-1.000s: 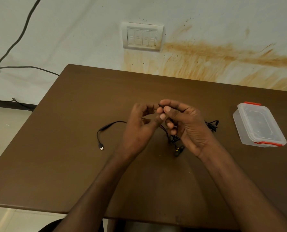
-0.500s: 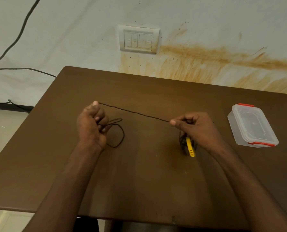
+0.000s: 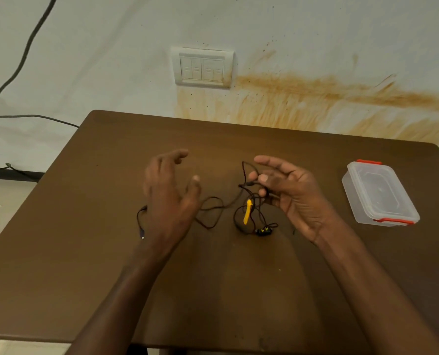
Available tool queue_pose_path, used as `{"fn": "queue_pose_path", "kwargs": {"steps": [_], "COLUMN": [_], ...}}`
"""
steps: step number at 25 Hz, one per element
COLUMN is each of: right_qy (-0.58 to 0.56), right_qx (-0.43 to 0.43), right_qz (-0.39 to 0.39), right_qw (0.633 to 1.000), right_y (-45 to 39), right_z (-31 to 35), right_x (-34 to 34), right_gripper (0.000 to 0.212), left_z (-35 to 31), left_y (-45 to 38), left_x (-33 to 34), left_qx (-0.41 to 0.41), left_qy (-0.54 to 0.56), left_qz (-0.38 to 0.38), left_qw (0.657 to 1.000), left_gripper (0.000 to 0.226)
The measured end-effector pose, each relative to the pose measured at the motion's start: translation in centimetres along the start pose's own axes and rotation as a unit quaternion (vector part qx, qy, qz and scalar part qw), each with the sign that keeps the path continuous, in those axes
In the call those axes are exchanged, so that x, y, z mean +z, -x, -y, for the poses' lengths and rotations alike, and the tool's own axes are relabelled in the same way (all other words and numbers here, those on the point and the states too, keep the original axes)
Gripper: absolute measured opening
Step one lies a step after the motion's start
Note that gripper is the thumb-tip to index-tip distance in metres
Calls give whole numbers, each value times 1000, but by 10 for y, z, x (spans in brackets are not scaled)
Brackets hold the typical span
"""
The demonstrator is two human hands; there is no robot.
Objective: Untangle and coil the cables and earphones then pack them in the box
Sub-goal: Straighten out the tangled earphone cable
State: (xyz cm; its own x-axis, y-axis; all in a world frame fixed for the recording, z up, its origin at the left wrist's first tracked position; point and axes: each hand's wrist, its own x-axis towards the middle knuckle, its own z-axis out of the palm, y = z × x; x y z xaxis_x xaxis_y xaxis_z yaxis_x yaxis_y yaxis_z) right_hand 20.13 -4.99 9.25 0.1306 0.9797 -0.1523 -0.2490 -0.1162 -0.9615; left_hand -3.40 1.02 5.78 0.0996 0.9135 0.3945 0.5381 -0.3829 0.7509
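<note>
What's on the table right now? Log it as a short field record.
left hand: open, fingers spread above the table, holding nothing
right hand: pinches the black cable
tangle: black cords with a yellow piece, loose on the table
box: clear, red clips, lid on, right of the hands
packed: nothing visible inside

Dark brown surface (image 3: 85, 252), black cable (image 3: 210, 208) tangled with black earphones carrying a yellow inline piece (image 3: 248, 215). Clear box (image 3: 379, 193), red clips. White wall (image 3: 111, 47) streaked orange-brown; cream switch plate (image 3: 203, 67).
</note>
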Motion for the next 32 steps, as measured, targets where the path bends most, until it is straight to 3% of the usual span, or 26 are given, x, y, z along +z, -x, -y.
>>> {"fn": "queue_pose_path", "kwargs": {"steps": [2, 5, 7, 11, 15, 18, 19, 22, 26, 30, 32], "right_qy": [53, 71, 71, 171, 196, 116, 87, 70, 254, 256, 315], "right_qx": [6, 7, 7, -3, -34, -30, -24, -25, -79, -25, 7], "right_qz": [20, 57, 61, 16, -12, -38, -47, -89, -140, -32, 25], "right_qw": [998, 996, 996, 985, 980, 992, 995, 993, 954, 966, 949], "right_y": [1, 3, 3, 1, 2, 3, 3, 1, -2, -2, 0], "right_z": [-2, -4, -6, -10, -11, -13, -13, -18, -28, -19, -17], "right_x": [4, 12, 14, 7, 8, 18, 20, 26, 29, 19, 15], "right_gripper": [42, 36, 34, 24, 23, 22, 21, 19, 11, 14, 17], "left_z": [-11, -17, -15, -7, -7, -13, -15, -17, -18, -14, -12], "left_y": [3, 3, 2, -4, -6, -4, -3, 1, 5, -2, -4], "left_x": [6, 16, 21, 15, 10, 18, 20, 25, 31, 22, 17], "left_qx": [16, 16, -10, -90, -181, -223, -231, -238, -221, -294, -323], "left_qy": [105, 194, 226, 285, 424, 534, 541, 461, 388, 487, 533], "left_qz": [28, 175, 223, 133, 121, 143, 154, 192, 227, 200, 193], "left_qw": [994, 965, 948, 945, 879, 803, 794, 833, 865, 798, 758], "left_gripper": [34, 27, 15, 31, 28, 25, 21, 21, 33, 28, 24]}}
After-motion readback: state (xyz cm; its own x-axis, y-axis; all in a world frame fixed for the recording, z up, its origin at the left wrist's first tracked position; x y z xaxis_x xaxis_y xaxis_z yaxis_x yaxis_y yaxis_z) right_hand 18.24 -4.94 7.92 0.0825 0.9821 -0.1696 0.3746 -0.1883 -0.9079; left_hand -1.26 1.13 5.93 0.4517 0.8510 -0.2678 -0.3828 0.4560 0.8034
